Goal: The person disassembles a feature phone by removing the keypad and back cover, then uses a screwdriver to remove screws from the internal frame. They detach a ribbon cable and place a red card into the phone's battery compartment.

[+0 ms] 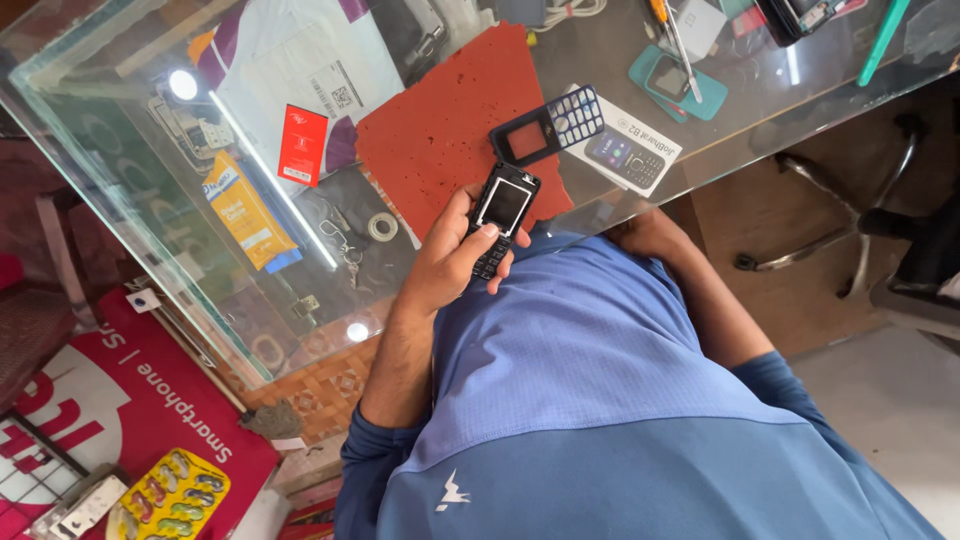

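My left hand [450, 262] grips a small black keypad phone [503, 208] with its front cover off, thumb resting on its lower part. It is held just above the near edge of a red mat [440, 130] on the glass table [760, 110]. A black front cover with a keypad [548, 128] lies on the mat just beyond the phone. My right forearm runs along my blue shirt. My right hand [648, 236] sits at the table's edge, mostly hidden, and its fingers do not show.
A white phone box [628, 152], a teal phone shell [680, 82] and a screwdriver [678, 40] lie further back. Under the glass are a red card [302, 145], a yellow packet [245, 212], a tape roll [382, 227] and keys [345, 252]. A chair [890, 220] stands at right.
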